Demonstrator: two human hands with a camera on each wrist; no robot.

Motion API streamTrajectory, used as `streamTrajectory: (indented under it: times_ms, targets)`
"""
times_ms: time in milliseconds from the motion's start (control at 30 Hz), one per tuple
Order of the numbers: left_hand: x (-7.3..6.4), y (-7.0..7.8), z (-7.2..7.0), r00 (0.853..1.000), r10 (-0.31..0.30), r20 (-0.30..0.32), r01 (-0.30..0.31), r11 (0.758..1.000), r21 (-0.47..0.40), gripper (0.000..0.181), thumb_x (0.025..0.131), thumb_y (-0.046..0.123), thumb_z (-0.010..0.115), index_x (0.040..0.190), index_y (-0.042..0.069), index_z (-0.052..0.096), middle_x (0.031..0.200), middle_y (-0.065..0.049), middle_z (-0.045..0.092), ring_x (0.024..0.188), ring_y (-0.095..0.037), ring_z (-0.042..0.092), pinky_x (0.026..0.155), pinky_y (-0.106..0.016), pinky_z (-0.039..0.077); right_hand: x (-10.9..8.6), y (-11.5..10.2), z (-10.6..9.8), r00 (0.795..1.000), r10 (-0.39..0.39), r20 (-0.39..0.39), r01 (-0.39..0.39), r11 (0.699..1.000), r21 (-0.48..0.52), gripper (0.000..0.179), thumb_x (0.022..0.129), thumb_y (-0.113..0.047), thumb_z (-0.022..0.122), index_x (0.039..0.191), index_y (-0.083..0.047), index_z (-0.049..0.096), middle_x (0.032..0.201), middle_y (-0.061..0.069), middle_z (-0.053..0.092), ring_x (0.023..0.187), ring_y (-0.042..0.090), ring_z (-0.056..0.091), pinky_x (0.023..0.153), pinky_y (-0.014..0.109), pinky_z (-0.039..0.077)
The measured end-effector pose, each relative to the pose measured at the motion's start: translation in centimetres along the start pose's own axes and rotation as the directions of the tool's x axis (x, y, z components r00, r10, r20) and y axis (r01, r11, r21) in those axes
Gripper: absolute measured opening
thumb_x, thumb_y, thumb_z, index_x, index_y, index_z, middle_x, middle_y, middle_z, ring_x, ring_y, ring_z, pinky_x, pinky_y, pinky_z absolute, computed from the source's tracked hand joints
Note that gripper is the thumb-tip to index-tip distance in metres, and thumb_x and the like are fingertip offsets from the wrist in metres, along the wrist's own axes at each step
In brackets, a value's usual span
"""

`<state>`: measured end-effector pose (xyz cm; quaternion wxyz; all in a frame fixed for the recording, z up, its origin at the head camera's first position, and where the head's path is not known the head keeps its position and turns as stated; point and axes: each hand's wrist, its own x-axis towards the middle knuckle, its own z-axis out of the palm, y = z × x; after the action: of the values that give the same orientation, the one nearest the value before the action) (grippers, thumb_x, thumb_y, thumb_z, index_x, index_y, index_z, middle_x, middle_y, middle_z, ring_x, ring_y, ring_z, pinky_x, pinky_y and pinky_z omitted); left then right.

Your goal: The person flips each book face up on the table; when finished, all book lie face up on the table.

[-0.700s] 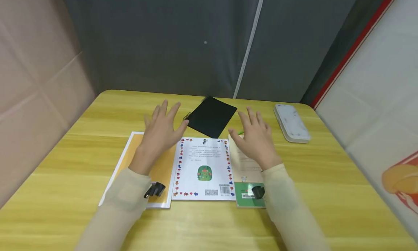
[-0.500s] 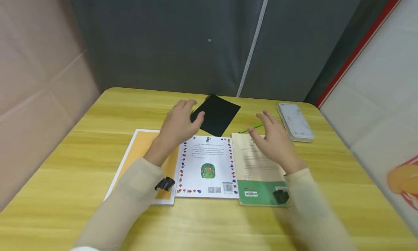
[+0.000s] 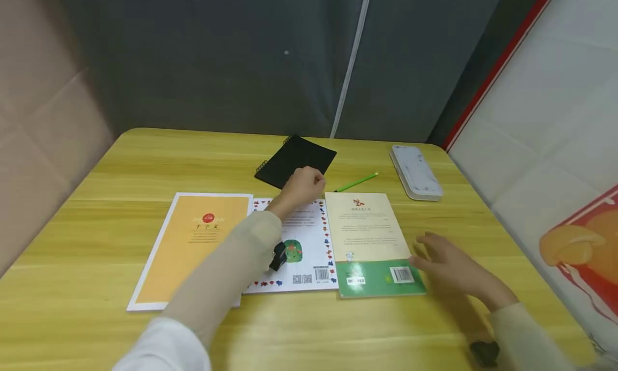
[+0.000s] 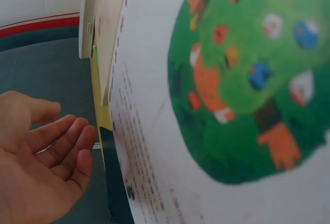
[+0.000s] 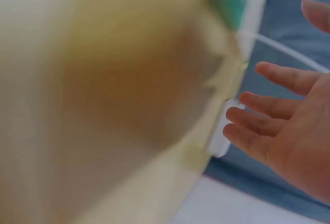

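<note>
My left hand (image 3: 300, 188) hovers over the top of the white picture-bordered book (image 3: 309, 247), just in front of the black spiral notebook (image 3: 301, 159). In the left wrist view its fingers (image 4: 61, 149) are loosely bent and hold nothing. At the right edge of the cream and green book (image 3: 372, 237), my right hand (image 3: 446, 266) hangs above the table; whether it touches the book I cannot tell. Its fingers (image 5: 260, 123) are spread and hold nothing. An orange book with a white border (image 3: 198, 242) lies at the left of the row.
A green pencil (image 3: 356, 182) lies behind the cream and green book. Farther right is a white marbled case (image 3: 416, 171). Grey cloth (image 3: 217, 65) stands behind the yellow wood-grain table (image 3: 299, 333), and pale walls flank it.
My left hand has moved right, from above the orange book to above the white book, and its fingers have bent. My right hand has moved right and nearer, off the cream and green book.
</note>
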<state>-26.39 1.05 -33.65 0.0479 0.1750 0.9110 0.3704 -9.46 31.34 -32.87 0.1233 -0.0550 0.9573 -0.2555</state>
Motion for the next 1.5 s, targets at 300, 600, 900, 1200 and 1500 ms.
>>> streamTrajectory:
  times_ms: [300, 600, 900, 1200, 1500]
  targets:
    - [1.0, -0.4, 2.1, 0.985, -0.109, 0.131, 0.093, 0.988, 0.125, 0.031, 0.100, 0.027, 0.058, 0.086, 0.000, 0.066, 0.084, -0.008, 0.052, 0.068, -0.018, 0.045, 0.062, -0.029, 0.035, -2.6, 1.3, 2.4, 0.998, -0.064, -0.004, 0.064, 0.998, -0.015, 0.077, 0.080, -0.038, 0.081, 0.133, 0.010, 0.053, 0.145, 0.045, 0.028, 0.129, 0.065, 0.030, 0.097, 0.074, 0.034]
    - [0.7, 0.2, 2.5, 0.981, -0.128, 0.143, 0.110, 0.986, 0.126, 0.023, 0.097, 0.023, 0.060, 0.104, 0.001, 0.062, 0.108, -0.010, 0.052, 0.093, -0.024, 0.044, 0.083, -0.036, 0.040, -2.7, 0.6, 3.3, 0.996, -0.069, -0.060, 0.065, 0.995, -0.072, 0.083, 0.068, -0.036, 0.090, 0.130, 0.007, 0.055, 0.142, 0.043, 0.033, 0.128, 0.063, 0.031, 0.095, 0.075, 0.034]
    - [1.0, -0.2, 1.6, 0.961, -0.174, 0.217, 0.218, 0.956, -0.199, 0.028, 0.100, 0.020, 0.059, 0.078, 0.007, 0.048, 0.078, -0.006, 0.044, 0.066, -0.018, 0.043, 0.059, -0.028, 0.035, -2.9, 0.3, 3.6, 0.994, -0.084, -0.068, 0.081, 0.996, -0.047, 0.082, 0.067, -0.035, 0.090, 0.128, 0.008, 0.056, 0.142, 0.043, 0.032, 0.127, 0.064, 0.032, 0.096, 0.075, 0.033]
    - [0.4, 0.2, -0.3, 0.943, -0.150, 0.299, 0.291, 0.808, -0.512, 0.019, 0.102, 0.014, 0.055, 0.087, 0.002, 0.054, 0.091, -0.010, 0.057, 0.079, -0.021, 0.051, 0.076, -0.030, 0.046, -2.8, -0.7, 2.6, 0.998, -0.056, -0.022, 0.059, 0.987, 0.147, 0.081, 0.073, -0.025, 0.088, 0.135, 0.006, 0.046, 0.116, 0.016, 0.063, 0.105, 0.031, 0.060, 0.088, 0.046, 0.051]
    - [0.3, -0.5, -0.8, 0.937, -0.178, 0.302, 0.330, 0.735, -0.592, 0.017, 0.101, 0.010, 0.055, 0.087, 0.000, 0.056, 0.098, -0.012, 0.059, 0.082, -0.019, 0.057, 0.080, -0.030, 0.050, -4.2, -1.8, 1.9, 0.999, -0.014, -0.043, 0.032, 0.886, 0.462, 0.083, 0.083, -0.010, 0.079, 0.146, 0.006, 0.027, 0.117, 0.023, 0.055, 0.100, 0.027, 0.066, 0.076, 0.029, 0.056]
